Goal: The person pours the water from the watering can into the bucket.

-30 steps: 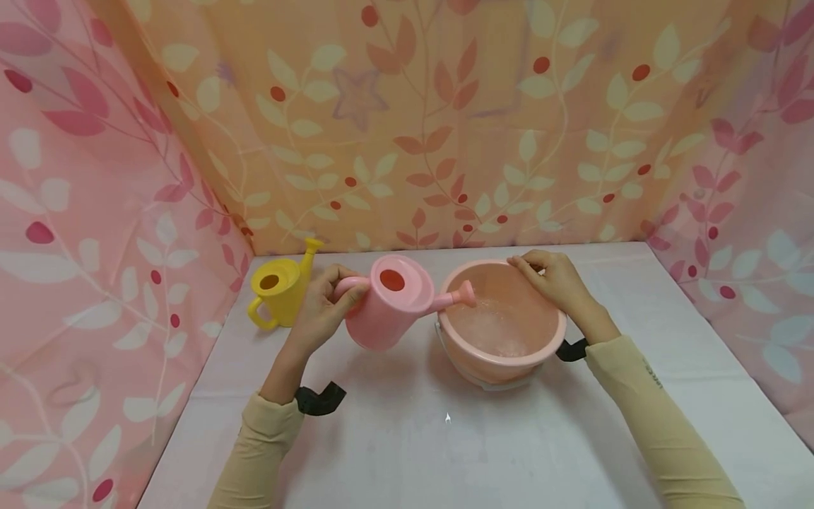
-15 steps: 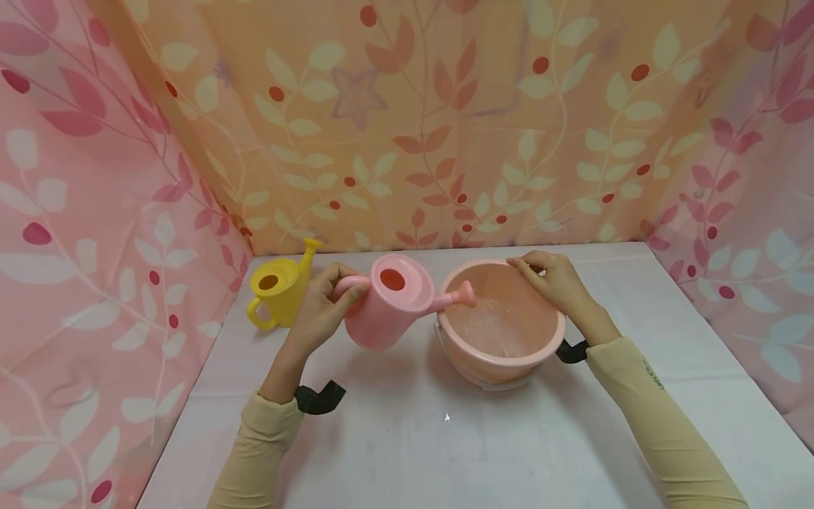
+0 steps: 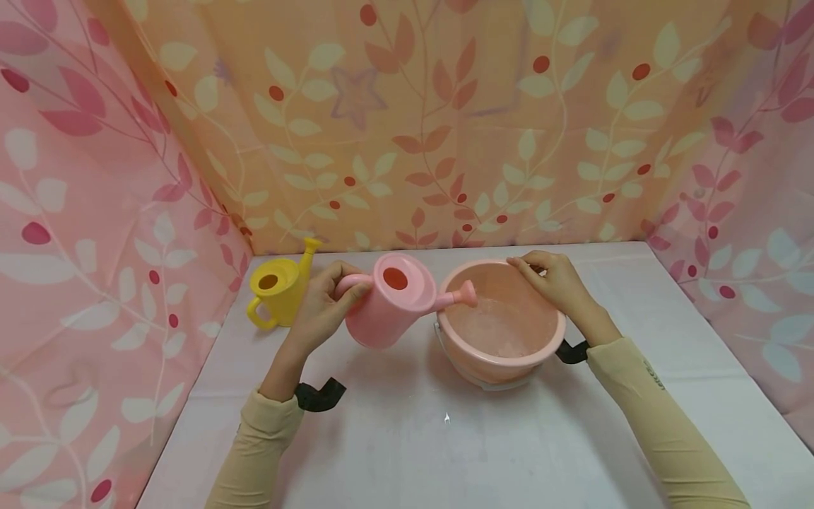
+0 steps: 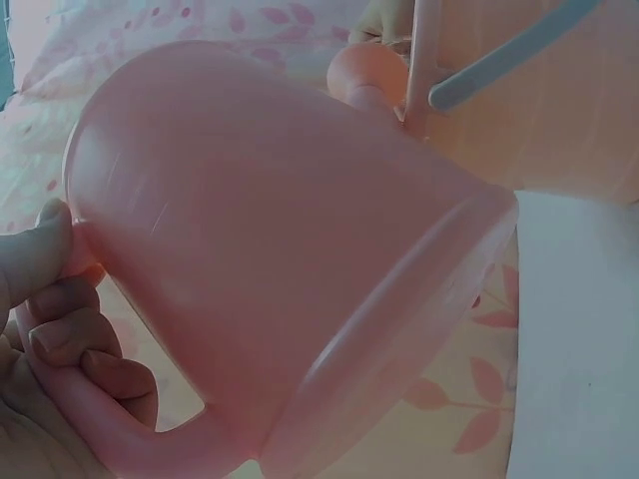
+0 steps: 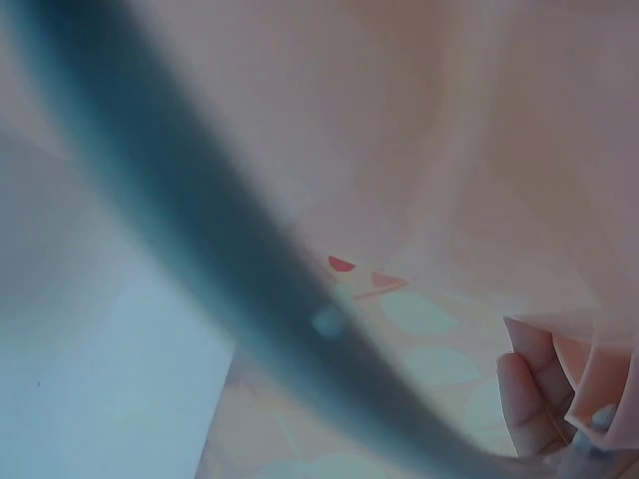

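My left hand (image 3: 323, 307) grips the handle of a pink watering can (image 3: 384, 322), which is tilted to the right above the table. Its spout ends in a sprinkler head (image 3: 468, 293) over the left rim of a pale pink bucket (image 3: 490, 371). Curled fingers (image 4: 70, 319) round the handle show in the left wrist view. At the bucket's back right, my right hand (image 3: 559, 281) pinches the rim; its fingers (image 5: 534, 389) lie against the outside in the right wrist view. The bucket's inner bottom has a wet-looking sheen. Any stream from the sprinkler is too faint to tell.
A yellow watering can (image 3: 280, 293) stands upright on the table, just left of and behind my left hand. The bucket's grey-white carrying handle (image 4: 519, 55) hangs down its outside. Patterned cloth walls (image 3: 407, 141) enclose the white table (image 3: 407, 452) at the back and sides.
The pink watering can has tipped and shifted very slightly up and right. Splashes and ripples seen earlier in the bucket have faded. My right hand stays on the rim.
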A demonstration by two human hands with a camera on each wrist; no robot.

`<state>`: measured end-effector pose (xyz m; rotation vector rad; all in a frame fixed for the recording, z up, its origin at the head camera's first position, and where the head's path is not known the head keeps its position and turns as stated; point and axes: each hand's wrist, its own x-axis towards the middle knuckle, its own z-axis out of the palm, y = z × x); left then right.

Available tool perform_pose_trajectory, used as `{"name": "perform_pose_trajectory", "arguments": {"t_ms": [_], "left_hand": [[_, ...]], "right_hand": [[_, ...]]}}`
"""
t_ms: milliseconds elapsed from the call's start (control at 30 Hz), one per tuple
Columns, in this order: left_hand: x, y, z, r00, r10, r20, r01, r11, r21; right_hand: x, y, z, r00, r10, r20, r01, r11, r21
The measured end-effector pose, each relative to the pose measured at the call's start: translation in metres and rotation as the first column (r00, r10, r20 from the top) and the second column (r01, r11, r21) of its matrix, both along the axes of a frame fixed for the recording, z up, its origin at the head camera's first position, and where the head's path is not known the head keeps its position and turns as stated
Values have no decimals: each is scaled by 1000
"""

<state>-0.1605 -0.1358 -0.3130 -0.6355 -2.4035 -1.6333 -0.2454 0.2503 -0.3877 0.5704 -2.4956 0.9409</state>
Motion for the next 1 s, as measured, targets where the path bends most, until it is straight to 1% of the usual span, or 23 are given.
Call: {"name": "perform_pose_trajectory", "arguments": {"t_ms": [267, 833, 1000], "left_hand": [[1, 0, 3, 1000, 4, 10, -4, 1000, -12], [5, 4, 12, 1000, 11, -23, -12, 999, -52], [4, 5, 12, 999, 3, -32, -5, 998, -57]], "right_hand": [[2, -1, 1, 1000, 1, 12, -1, 1000, -14], [2, -1, 1, 1000, -2, 17, 2, 1000, -19], [2, -1, 0, 1000, 4, 17, -3, 1000, -23]]}}
